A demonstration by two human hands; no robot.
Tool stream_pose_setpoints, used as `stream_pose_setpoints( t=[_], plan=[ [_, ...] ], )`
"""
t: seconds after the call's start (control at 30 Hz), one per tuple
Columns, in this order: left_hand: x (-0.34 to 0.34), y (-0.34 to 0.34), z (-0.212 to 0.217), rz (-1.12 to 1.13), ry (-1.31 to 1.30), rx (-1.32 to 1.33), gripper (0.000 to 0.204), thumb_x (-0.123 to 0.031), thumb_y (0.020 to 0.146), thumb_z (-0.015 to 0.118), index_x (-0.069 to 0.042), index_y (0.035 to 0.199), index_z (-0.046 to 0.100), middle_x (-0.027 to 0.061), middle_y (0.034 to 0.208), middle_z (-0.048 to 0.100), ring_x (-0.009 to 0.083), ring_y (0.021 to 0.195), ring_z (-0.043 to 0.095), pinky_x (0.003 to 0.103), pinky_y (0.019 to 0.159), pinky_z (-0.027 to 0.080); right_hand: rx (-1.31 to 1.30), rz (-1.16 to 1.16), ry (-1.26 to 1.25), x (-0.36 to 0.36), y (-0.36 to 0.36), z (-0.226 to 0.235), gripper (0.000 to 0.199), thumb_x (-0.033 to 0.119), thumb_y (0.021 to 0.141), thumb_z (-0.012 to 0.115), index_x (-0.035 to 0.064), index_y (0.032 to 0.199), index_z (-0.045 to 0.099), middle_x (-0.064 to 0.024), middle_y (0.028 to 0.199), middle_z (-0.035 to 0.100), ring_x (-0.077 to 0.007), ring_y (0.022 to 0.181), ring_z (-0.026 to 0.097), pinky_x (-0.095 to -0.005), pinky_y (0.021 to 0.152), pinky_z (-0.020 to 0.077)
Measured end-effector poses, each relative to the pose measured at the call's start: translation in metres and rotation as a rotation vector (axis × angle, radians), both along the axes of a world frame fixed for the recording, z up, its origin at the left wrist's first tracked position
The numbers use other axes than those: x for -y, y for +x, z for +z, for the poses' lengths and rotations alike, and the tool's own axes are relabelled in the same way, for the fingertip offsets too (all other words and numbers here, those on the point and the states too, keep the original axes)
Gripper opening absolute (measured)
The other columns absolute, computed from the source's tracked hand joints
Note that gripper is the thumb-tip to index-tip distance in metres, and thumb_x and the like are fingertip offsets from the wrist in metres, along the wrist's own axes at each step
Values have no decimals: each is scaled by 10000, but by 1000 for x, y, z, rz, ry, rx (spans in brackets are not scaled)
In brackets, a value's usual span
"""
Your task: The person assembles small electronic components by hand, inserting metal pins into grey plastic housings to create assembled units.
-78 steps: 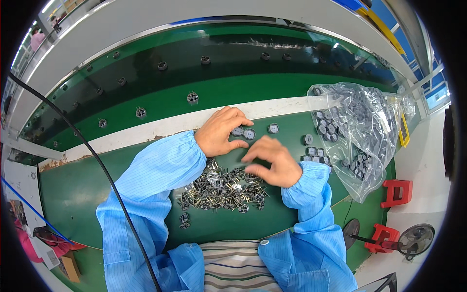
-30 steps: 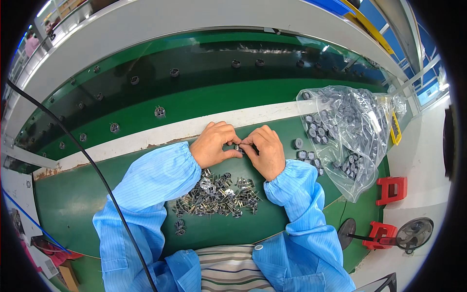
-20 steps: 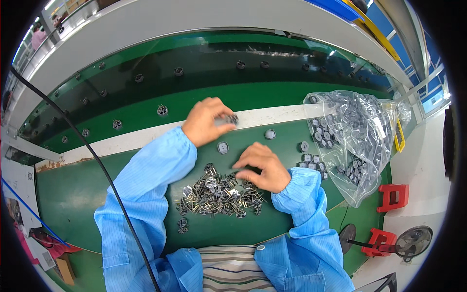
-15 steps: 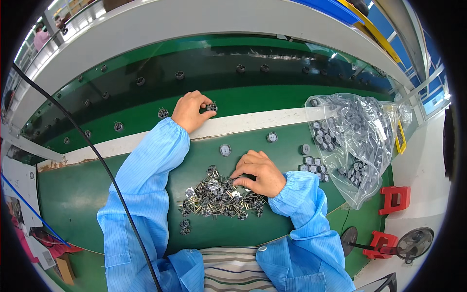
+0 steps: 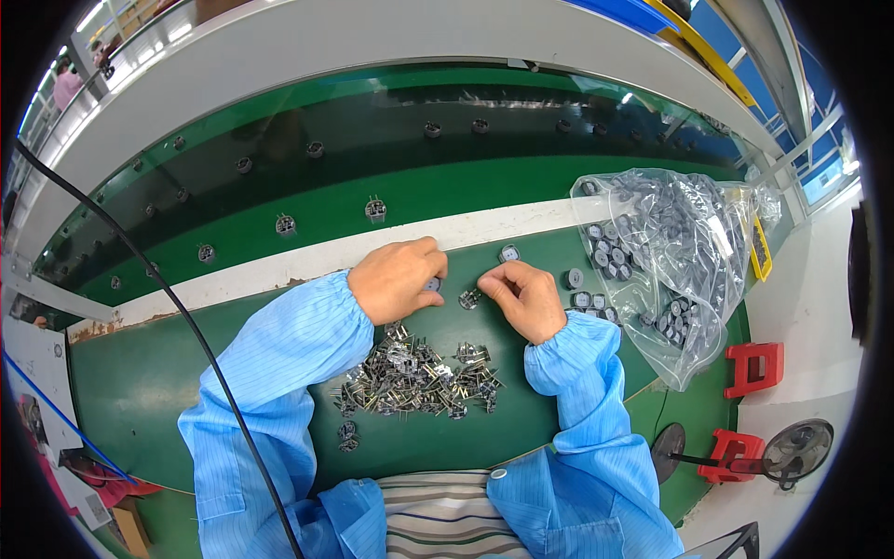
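Note:
Over the green tabletop, my left hand has its fingers curled on a small grey round cap, partly covered by them. Opposite it, my right hand pinches a small part with metal pins between thumb and forefinger. The two pieces are close together but apart. A second grey cap lies just beyond the right fingers. Nearer to me is a loose pile of pinned metal parts, with a small clump off its left side.
Beyond a white ledge, spaced parts such as one upright unit stand on a green strip. A clear plastic bag of grey caps lies at right, loose caps beside it. A black cable crosses at left.
My left hand has left a part on the green strip and come back to a grey cap on the table. The right hand has lifted a pinned part from the pile and moved away from me.

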State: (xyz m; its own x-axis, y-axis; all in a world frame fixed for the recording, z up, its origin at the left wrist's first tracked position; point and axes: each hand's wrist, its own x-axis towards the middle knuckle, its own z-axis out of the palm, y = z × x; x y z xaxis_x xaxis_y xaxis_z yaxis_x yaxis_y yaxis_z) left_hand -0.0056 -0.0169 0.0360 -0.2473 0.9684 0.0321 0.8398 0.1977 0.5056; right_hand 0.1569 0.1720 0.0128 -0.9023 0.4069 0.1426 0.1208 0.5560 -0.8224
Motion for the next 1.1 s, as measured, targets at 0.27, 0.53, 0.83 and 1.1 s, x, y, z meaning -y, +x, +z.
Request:
stream_pose_setpoints(
  t=[0.27, 0.53, 0.83, 1.1],
  plan=[
    [-12, -2, -19, -48, 288, 76, 423, -237, 767, 890, -87, 1094, 667, 86, 1039, 633, 291, 1120, 601, 431, 939, 465, 35, 45, 219, 1, 3, 2, 92, 50, 837, 805, 17, 888, 736, -72, 820, 659, -194, 693, 606, -336, 629, 493],
    [-14, 9, -33, 21, 265, 80, 423, -336, 710, 939, -94, 912, 658, 46, 957, 632, 260, 987, 582, 396, 886, 417, -255, 126, 158, 12, -14, -1, 112, 52, 807, 815, 29, 850, 715, -75, 831, 644, -255, 754, 609, -384, 673, 482],
    [-15, 9, -33, 35, 219, 107, 410, -406, 724, 919, -110, 926, 718, 16, 978, 656, 231, 1032, 590, 395, 910, 413, -152, 164, 222, 8, -11, 0, 131, 87, 791, 828, 59, 827, 705, -47, 812, 642, -255, 774, 615, -401, 702, 458],
    [-12, 9, -33, 50, 270, 94, 402, -334, 694, 941, -119, 901, 671, 16, 952, 642, 243, 986, 594, 390, 874, 410, -200, 175, 500, 21, -18, 4, 162, 84, 788, 818, 62, 870, 680, -53, 861, 636, -288, 815, 610, -414, 714, 487]
  ],
)
